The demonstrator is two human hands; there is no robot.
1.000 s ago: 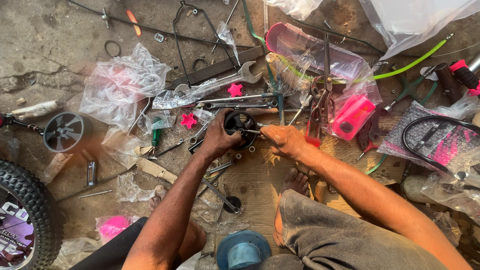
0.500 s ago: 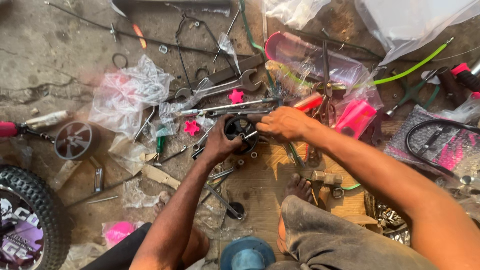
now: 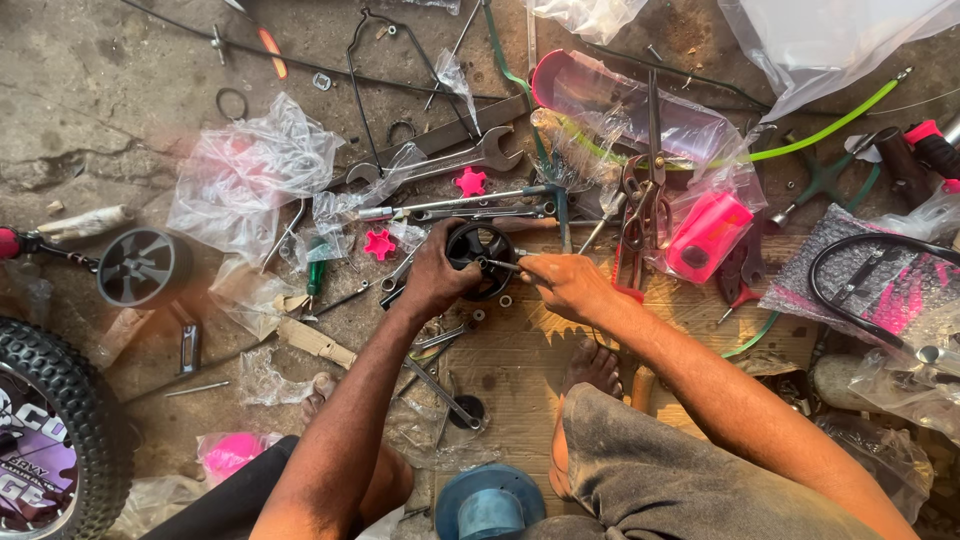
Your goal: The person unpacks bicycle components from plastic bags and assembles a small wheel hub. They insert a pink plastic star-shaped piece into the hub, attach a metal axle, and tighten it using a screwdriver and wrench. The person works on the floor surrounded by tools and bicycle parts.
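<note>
Left hand (image 3: 437,278) clamped round the left rim of small black wheel (image 3: 480,258), right hand (image 3: 568,285) just right of the wheel, fingers pinched together on thin metal rod (image 3: 503,265) touching its hub, large spanner (image 3: 440,160) above the wheel

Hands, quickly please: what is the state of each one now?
Left hand: closed around the small black wheel.
Right hand: closed on a thin metal rod pointing at the wheel's hub.

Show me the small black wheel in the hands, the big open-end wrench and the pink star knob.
small black wheel (image 3: 480,250), head view, on a spoke.
open-end wrench (image 3: 497,150), head view, on its open head.
pink star knob (image 3: 470,182), head view, on its centre.
</note>
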